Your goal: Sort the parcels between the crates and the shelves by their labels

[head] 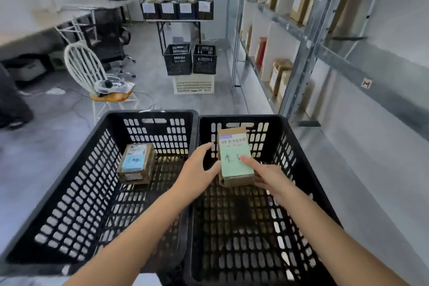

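While we hold the parcel (pixel 234 158) over the right crate (pixel 308 193), the biggest risk we see is the left crate (pixel 76 193). It stands flush against the right crate's left wall, and a careless swing could drop the box into the wrong one, beside the blue-labelled parcels (pixel 137 162) lying there. Our left hand (pixel 197 169) holds the parcel's left edge between thumb and forefinger. Our right hand (pixel 269 176) pinches its near right corner, one digit on top and the other fingers underneath. Since we grasp only the edges, we judge that the box could tip or slide out if either hand lets go early. That top digit also lies across the green label (pixel 235 160) and hides part of the handwriting, so a misreading could send the parcel to the wrong place. Whether a second parcel lies under it we cannot tell. Both crates are slotted black plastic. Around the right crate runs a grey concrete floor (pixel 46 158). Just to its right stand metal shelves (pixel 301 37) holding upright brown parcels. Far beyond the right crate a folding table (pixel 177 21) carries four labelled bins, with two black crates (pixel 178 59) stacked on a white one (pixel 193 83) in front of it. Beyond and to the left of the right crate stands a white chair (pixel 86 67) with gear on its seat.
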The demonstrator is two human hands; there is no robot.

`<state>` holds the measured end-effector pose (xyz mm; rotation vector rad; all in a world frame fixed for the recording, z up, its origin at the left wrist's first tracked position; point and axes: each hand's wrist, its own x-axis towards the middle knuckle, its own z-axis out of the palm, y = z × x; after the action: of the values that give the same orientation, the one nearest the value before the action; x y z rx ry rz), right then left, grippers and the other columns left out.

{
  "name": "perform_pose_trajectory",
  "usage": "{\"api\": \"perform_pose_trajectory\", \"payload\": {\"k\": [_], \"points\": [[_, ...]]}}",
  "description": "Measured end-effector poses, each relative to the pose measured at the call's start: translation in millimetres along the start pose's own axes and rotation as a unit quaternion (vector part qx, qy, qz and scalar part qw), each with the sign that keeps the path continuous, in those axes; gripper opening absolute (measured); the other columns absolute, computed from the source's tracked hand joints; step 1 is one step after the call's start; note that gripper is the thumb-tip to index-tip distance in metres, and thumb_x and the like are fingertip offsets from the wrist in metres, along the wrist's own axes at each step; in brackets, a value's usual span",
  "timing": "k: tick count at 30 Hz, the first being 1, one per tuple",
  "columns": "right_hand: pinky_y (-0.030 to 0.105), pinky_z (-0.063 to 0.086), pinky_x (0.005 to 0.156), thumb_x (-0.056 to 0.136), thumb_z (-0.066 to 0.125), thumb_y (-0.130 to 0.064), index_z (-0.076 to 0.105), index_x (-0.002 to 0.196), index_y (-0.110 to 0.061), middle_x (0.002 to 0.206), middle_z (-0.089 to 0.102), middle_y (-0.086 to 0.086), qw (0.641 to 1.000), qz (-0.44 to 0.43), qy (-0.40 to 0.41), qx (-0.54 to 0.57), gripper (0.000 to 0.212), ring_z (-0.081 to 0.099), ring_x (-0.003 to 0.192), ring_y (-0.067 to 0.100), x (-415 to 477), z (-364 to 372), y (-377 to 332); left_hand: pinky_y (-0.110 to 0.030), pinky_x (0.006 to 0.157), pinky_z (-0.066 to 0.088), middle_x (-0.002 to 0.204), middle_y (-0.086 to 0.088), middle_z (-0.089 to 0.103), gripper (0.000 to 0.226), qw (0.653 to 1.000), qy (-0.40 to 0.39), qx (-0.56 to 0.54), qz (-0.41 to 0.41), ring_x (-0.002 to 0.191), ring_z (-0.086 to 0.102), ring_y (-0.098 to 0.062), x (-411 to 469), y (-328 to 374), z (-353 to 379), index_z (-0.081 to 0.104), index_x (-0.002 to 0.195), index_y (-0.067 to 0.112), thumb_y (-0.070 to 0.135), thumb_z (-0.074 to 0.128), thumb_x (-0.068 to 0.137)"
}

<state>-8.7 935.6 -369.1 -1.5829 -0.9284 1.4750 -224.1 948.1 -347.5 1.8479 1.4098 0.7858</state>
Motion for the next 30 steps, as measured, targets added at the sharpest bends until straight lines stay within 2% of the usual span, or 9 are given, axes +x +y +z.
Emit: {"api": "perform_pose_trajectory", "payload": {"k": [5, 9, 12, 15, 18, 22, 26, 28, 30], "points": [[0.036, 0.056, 0.091, 0.074, 0.08, -0.05, 0.073, 0.101, -0.01, 0.092, 0.079, 0.002, 0.998, 0.063, 0.002, 0.02, 0.049, 0.073, 0.095, 0.018, 82, 2, 23, -0.014, 0.106, 0.023, 0.152, 0.001, 0.043, 0.057, 0.998, 0.032, 0.024, -0.039, 0.14, 0.037, -0.012, 40, -27, 18, 0.038, 0.149, 0.015, 0.024, 0.059, 0.097], [0.036, 0.055, 0.093, 0.076, 0.079, -0.049, 0.072, 0.108, -0.007, 0.096, 0.078, 0.006, 0.995, 0.094, -0.025, 0.002, 0.054, 0.073, 0.095, 0.02, 133, 11, 39, -0.014, 0.108, 0.023, 0.15, 0.002, 0.044, 0.056, 0.998, 0.047, 0.033, -0.036, 0.139, 0.037, -0.01, 63, -34, 31, 0.038, 0.149, 0.015, 0.024, 0.058, 0.098], [0.028, 0.055, 0.078, 0.072, 0.08, -0.055, 0.073, 0.105, -0.009, 0.093, 0.078, 0.002, 0.993, 0.113, -0.036, -0.027, 0.057, 0.073, 0.09, 0.015, 160, 23, 49, -0.014, 0.108, 0.024, 0.15, 0.002, 0.044, 0.055, 0.998, 0.046, 0.047, -0.023, 0.139, 0.037, -0.008, 84, -38, 35, 0.037, 0.149, 0.015, 0.025, 0.056, 0.099], [0.018, 0.05, 0.061, 0.069, 0.079, -0.06, 0.073, 0.094, -0.012, 0.077, 0.078, -0.008, 0.99, 0.127, -0.042, -0.05, 0.054, 0.073, 0.073, 0.005, 181, 34, 61, -0.017, 0.112, 0.024, 0.152, 0.002, 0.042, 0.056, 0.997, 0.047, 0.056, -0.016, 0.141, 0.034, -0.008, 102, -40, 34, 0.036, 0.15, 0.015, 0.024, 0.056, 0.099], [0.015, 0.051, 0.054, 0.066, 0.082, -0.06, 0.069, 0.089, -0.017, 0.071, 0.076, -0.012, 0.987, 0.148, -0.048, -0.036, 0.05, 0.071, 0.065, 0.001, 199, 39, 72, -0.018, 0.114, 0.027, 0.151, 0.004, 0.044, 0.054, 0.997, 0.07, 0.04, -0.016, 0.139, 0.036, -0.005, 111, -42, 35, 0.039, 0.149, 0.017, 0.024, 0.057, 0.099], [0.023, 0.057, 0.067, 0.071, 0.084, -0.05, 0.067, 0.12, -0.02, 0.084, 0.075, -0.008, 0.989, 0.144, -0.016, -0.008, 0.06, 0.073, 0.08, 0.009, 215, 46, 80, 0.002, 0.102, 0.026, 0.142, 0.009, 0.051, 0.049, 0.993, 0.118, 0.005, -0.02, 0.122, 0.036, 0.013, 109, -42, 37, 0.046, 0.145, 0.018, 0.02, 0.058, 0.098], [0.025, 0.059, 0.075, 0.075, 0.082, -0.044, 0.053, 0.14, -0.026, 0.097, 0.072, -0.008, 0.992, 0.12, -0.003, 0.025, 0.074, 0.071, 0.086, 0.007, 215, 56, 93, -0.019, 0.112, 0.035, 0.145, 0.006, 0.051, 0.055, 0.99, 0.13, -0.034, -0.033, 0.132, 0.044, -0.004, 109, -41, 37, 0.039, 0.15, 0.016, 0.015, 0.058, 0.098], [0.028, 0.057, 0.085, 0.077, 0.079, -0.048, 0.048, 0.145, -0.027, 0.117, 0.07, 0.0, 0.994, 0.11, -0.003, 0.017, 0.078, 0.069, 0.097, 0.01, 210, 63, 98, -0.021, 0.112, 0.035, 0.146, 0.006, 0.05, 0.058, 0.991, 0.123, -0.041, -0.037, 0.133, 0.044, -0.006, 109, -41, 38, 0.036, 0.152, 0.017, 0.015, 0.058, 0.098], [0.03, 0.051, 0.095, 0.082, 0.072, -0.054, 0.045, 0.147, -0.026, 0.139, 0.055, 0.004, 0.994, 0.086, 0.015, -0.066, 0.076, 0.058, 0.116, 0.014, 208, 66, 97, -0.02, 0.111, 0.035, 0.146, 0.008, 0.049, 0.059, 0.991, 0.119, -0.039, -0.039, 0.133, 0.044, -0.005, 108, -42, 38, 0.034, 0.152, 0.019, 0.016, 0.057, 0.098]]}}
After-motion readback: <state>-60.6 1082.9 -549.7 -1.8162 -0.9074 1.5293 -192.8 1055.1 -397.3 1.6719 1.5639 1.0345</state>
